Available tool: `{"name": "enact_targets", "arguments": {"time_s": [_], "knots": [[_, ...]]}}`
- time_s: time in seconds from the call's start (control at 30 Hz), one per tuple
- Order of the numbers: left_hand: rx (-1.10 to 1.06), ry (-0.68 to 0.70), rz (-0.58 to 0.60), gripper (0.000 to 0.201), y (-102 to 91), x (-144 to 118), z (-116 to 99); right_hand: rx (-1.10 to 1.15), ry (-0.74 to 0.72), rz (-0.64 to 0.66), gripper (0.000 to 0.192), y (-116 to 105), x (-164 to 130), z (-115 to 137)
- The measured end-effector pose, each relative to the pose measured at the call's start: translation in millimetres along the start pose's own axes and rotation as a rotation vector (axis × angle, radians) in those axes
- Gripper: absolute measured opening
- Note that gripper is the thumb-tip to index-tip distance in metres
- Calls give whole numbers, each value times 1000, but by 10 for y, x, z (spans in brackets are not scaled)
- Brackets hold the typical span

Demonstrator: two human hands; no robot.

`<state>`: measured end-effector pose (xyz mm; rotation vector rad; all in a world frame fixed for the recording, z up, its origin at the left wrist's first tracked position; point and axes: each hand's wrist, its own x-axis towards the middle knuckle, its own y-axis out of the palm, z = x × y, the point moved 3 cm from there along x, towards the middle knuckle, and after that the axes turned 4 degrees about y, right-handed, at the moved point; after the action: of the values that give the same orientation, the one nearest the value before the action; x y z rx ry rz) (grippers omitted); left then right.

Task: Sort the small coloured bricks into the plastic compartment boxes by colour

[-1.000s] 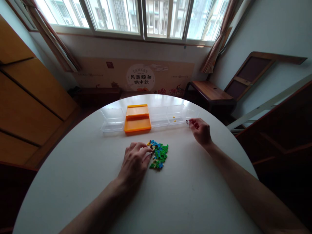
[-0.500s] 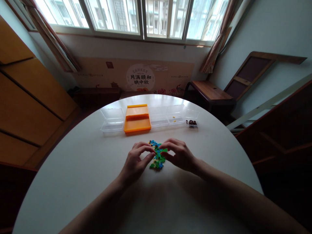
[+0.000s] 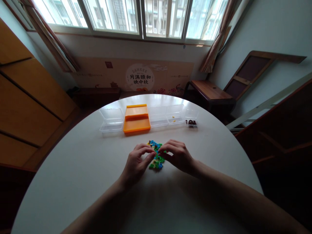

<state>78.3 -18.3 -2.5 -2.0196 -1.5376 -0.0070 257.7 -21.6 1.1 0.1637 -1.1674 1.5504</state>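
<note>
Small blue, green and pale yellow plastic pieces (image 3: 156, 165) lie in a pile on the white table, between and beneath my hands. From the left, my left hand (image 3: 138, 159) reaches over the pile with thumb and forefinger pinched together; anything between the tips is too small to make out. My right hand (image 3: 177, 154) comes in from the other side, its thumb and forefinger also closed close to the left fingertips. What it pinches, if anything, cannot be told. The fingers hide part of the pile.
Beyond the pile stand an orange open case (image 3: 137, 123), clear open boxes (image 3: 111, 125) (image 3: 159, 121), a clear box (image 3: 179, 121) with a few yellow bits, and a small box with dark brown pieces (image 3: 192, 122). The round table's edge (image 3: 231, 133) curves around them.
My right fingers have come closer together and moved slightly left toward the left fingertips. The left hand stays nearly in place.
</note>
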Motion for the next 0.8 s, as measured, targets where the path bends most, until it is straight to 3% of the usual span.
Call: {"name": "enact_targets", "arguments": {"time_s": [0.1, 0.3, 0.43, 0.57, 0.7, 0.8], "knots": [[27, 20, -8, 21, -10, -9, 26, -77, 93, -85, 12, -109, 24, -220], [85, 44, -26, 19, -21, -21, 48, -216, 469, -452, 18, -587, 0, -993], [116, 59, -35, 18, -18, -3, 44, -240, 619, -534, 27, -876, -75, -1386], [214, 74, -66, 16, -56, 14, 94, -248, 658, -611, 27, -989, -125, -1462], [468, 58, -102, 20, -103, 1, 150, -209, 655, -575, 24, -890, -113, -1367], [616, 92, -37, 31, -77, -23, 130, -205, 595, -521, 22, -775, -84, -1258]]}}
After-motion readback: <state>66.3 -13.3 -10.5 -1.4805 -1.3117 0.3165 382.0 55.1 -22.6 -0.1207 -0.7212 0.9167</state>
